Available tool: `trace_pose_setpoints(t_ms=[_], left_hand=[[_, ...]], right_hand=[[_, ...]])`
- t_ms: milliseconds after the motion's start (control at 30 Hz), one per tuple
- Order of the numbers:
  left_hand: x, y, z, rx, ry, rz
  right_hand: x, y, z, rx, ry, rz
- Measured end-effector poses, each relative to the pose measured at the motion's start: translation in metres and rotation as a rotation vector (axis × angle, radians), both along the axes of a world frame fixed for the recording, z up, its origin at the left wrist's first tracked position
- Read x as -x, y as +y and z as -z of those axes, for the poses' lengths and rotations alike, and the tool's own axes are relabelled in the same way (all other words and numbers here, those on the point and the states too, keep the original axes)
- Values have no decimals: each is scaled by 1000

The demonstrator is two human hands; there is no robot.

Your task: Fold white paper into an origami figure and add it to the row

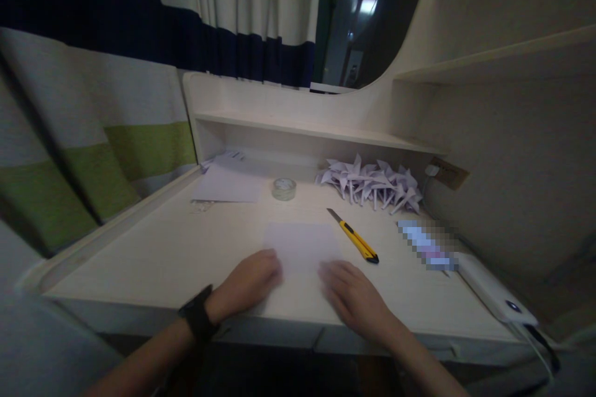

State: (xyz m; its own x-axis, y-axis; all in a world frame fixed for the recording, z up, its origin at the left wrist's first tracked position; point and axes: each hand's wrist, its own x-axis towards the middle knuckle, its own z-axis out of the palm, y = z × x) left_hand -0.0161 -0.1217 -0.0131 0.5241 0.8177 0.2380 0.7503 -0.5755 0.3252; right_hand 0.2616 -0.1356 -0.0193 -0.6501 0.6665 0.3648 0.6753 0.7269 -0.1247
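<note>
A blank white sheet of paper (302, 245) lies on the desk between my two hands. My left hand (254, 280), with a black watch (199, 313) on its wrist, is closed at the lower left edge of the sheet. At the lower right edge is my right hand (354, 298), its fingers curled toward the paper. Motion blurs the fingertips of both hands, and the thumbs are mostly hidden. To the right of the sheet, a yellow utility knife (357, 240) rests with its blade out, apart from my right hand.
Behind the sheet stands a roll of clear tape (284, 189). More white paper (230, 181) is stacked at the back left. Several paper pinwheels (372, 180) pile up at the back right. A phone with a blurred-out screen (426, 245) and a white power strip (493, 288) line the right side.
</note>
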Motion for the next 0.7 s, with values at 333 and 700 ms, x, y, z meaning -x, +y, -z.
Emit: trace_pose_setpoints(t_ms=[333,700], left_hand=[[-50,27,4,-1,25,-4],[28,10,-1,165,66,-132]], right_hand=[[0,1,0,9,8,-8],[0,1,1,21,6,0]])
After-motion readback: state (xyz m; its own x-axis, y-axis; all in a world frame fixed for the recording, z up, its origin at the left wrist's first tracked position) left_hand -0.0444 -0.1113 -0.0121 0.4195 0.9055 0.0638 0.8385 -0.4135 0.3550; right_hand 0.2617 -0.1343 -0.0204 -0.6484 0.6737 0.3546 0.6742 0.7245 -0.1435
